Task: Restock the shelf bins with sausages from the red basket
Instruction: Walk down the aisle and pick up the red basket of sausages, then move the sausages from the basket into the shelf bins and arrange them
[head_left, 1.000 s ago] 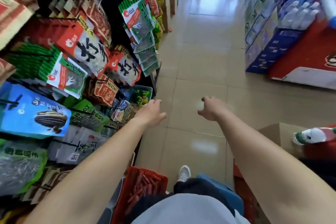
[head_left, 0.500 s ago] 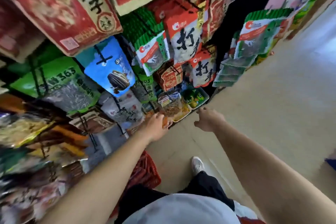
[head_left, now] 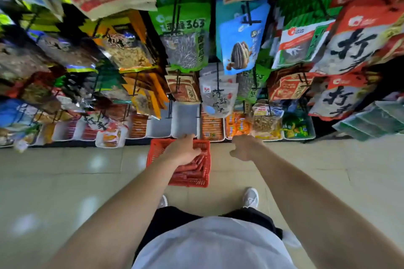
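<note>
Sausages (head_left: 192, 167) sit in red basket (head_left: 153, 155) on floor; your left hand (head_left: 184, 150) curls over them, right hand (head_left: 244, 145) loosely curled, empty. Grab a bunch, lay flat in empty bin (head_left: 184, 120).

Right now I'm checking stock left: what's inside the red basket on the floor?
The red basket holds a pile of red sausages along its right side. The left hand and forearm cover the middle, so how many remain there cannot be seen.

Bright, even store light; glare spots on the floor tiles (head_left: 65, 172); blurred, fisheye-warped edges.
</note>
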### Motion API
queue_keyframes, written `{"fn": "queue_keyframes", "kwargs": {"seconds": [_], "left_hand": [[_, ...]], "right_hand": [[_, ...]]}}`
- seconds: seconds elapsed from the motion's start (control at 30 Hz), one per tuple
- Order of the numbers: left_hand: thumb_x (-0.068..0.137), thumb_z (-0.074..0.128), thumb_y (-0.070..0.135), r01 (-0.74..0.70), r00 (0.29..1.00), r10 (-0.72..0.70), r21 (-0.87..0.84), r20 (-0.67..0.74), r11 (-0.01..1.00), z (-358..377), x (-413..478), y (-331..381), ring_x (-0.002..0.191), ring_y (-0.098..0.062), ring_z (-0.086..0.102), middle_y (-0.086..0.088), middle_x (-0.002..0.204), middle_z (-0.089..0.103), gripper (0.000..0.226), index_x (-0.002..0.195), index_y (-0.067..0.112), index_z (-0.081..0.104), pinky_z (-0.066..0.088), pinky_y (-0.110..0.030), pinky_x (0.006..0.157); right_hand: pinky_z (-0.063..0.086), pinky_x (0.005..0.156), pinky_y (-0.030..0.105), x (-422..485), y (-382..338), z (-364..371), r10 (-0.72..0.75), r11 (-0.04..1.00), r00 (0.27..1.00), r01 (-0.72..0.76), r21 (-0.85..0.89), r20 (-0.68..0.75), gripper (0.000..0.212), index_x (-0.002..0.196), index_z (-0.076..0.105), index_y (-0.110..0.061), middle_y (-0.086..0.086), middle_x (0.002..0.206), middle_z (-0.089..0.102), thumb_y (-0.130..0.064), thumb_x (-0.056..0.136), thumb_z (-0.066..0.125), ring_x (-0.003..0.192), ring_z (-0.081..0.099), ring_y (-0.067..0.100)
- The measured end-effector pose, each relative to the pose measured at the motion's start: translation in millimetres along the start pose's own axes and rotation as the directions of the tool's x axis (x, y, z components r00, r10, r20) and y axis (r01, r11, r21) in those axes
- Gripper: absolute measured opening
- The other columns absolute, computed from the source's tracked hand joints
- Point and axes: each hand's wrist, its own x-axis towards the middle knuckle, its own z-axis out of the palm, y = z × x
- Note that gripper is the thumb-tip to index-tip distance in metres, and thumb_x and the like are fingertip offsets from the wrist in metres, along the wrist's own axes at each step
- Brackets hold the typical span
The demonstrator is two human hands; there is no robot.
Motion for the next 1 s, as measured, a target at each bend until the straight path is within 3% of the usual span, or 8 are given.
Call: {"fn": "queue_keyframes", "kwargs": {"seconds": [0.1,0.23,0.37,0.53,0.7,0.83,1.0], "left_hand": [[0.094,0.053,0.046,-0.001,1.0,0.001,-0.026,-0.011,1.0,2,-2,-58,0.133,-0.028,0.047,-0.007,0.154,0.038,0.065,0.15,0.018,0.033,0.043,-0.038,0.097],[0.093,0.053,0.045,-0.022,1.0,0.022,-0.049,-0.005,0.999,1,2,-150,0.127,-0.029,0.053,-0.007,0.146,0.05,0.062,0.147,0.018,0.038,0.045,-0.037,0.093],[0.091,0.055,0.046,-0.007,0.999,0.008,-0.025,0.052,1.0,-1,16,-243,0.13,-0.031,0.05,-0.01,0.148,0.046,0.064,0.145,0.017,0.039,0.043,-0.038,0.099],[0.088,0.055,0.046,0.017,0.998,-0.013,-0.054,0.066,0.998,15,48,-306,0.123,-0.033,0.054,-0.011,0.143,0.048,0.067,0.148,0.02,0.036,0.047,-0.041,0.097],[0.091,0.056,0.047,0.031,0.999,-0.031,-0.121,0.008,0.992,83,131,-332,0.122,-0.032,0.055,-0.01,0.139,0.052,0.059,0.141,0.018,0.043,0.047,-0.038,0.094],[0.09,0.057,0.044,0.027,1.0,-0.025,-0.143,0.012,0.989,170,222,-350,0.12,-0.033,0.057,-0.011,0.135,0.057,0.055,0.136,0.016,0.046,0.043,-0.034,0.088],[0.092,0.059,0.04,0.036,0.997,-0.048,-0.173,-0.063,0.984,268,319,-376,0.123,-0.034,0.055,-0.015,0.136,0.054,0.053,0.135,0.011,0.047,0.043,-0.037,0.098]], "right_hand": [[0.047,0.091,0.04,12,-49,12,0.002,1.0,1.0,-0.002,-0.006,-0.005,0.049,0.131,0.056,-0.021,0.005,0.133,0.06,-0.046,0.089,0.058,0.122,0.056,0.031],[0.047,0.099,0.04,30,-125,23,0.037,0.996,0.999,-0.036,0.077,-0.007,0.052,0.134,0.056,-0.022,0.006,0.138,0.058,-0.05,0.09,0.055,0.125,0.055,0.031],[0.049,0.099,0.043,64,-191,44,0.066,0.991,0.996,-0.059,0.12,-0.053,0.089,0.133,0.057,-0.026,0.009,0.137,0.057,-0.08,0.063,0.04,0.123,0.056,0.033],[0.053,0.09,0.041,91,-243,69,0.062,0.991,0.997,-0.056,0.123,-0.044,0.055,0.121,0.06,-0.03,0.003,0.123,0.065,-0.056,0.074,0.049,0.11,0.063,0.029],[0.048,0.097,0.038,172,-249,120,0.012,0.999,1.0,-0.012,0.045,-0.003,0.047,0.133,0.055,-0.032,0.007,0.132,0.06,-0.045,0.088,0.058,0.12,0.057,0.031],[0.046,0.095,0.036,270,-228,189,-0.001,1.0,1.0,0.001,0.015,-0.02,0.042,0.128,0.058,-0.025,0.01,0.133,0.06,-0.042,0.089,0.061,0.121,0.057,0.032],[0.047,0.1,0.042,385,-190,284,-0.001,1.0,0.999,0.0,-0.013,-0.033,0.049,0.136,0.053,-0.029,0.009,0.142,0.054,-0.044,0.09,0.058,0.128,0.053,0.032]]}}
